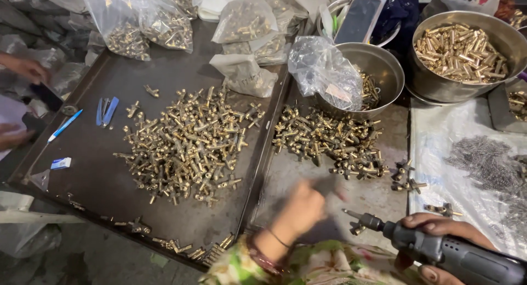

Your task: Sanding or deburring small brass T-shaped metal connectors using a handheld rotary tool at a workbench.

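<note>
1. The person's right hand [439, 235] sits at about five o'clock in the view, fingers wrapped tight around a dark grey power screwdriver [450, 252] whose bit points toward ten o'clock.
2. A small brass fitting [358, 228] lies just beside the driver's tip on the grey tray [379, 200].
3. The left hand [307, 205], blurred at six o'clock, reaches over that tray toward a heap of brass fittings [329, 142]; whether its fingers are spread or closed on anything cannot be told.
4. A few loose fittings [406, 178] lie near the heap, at its four o'clock side.
5. A larger pile of brass fittings [192, 142] covers the middle of the dark tray [99, 180] at nine o'clock of the hands.
6. On that tray's left part lie a blue pen [65, 124] and blue tweezers [107, 110].
7. At one o'clock stands a big steel bowl [433, 82] full of brass pins; a smaller steel bowl [384, 65] beside it holds a crumpled clear bag [324, 71].
8. Clear bags of brass parts [148, 27] lie along twelve o'clock.
9. Another person's hands [24, 68] show at the nine o'clock edge.
</note>
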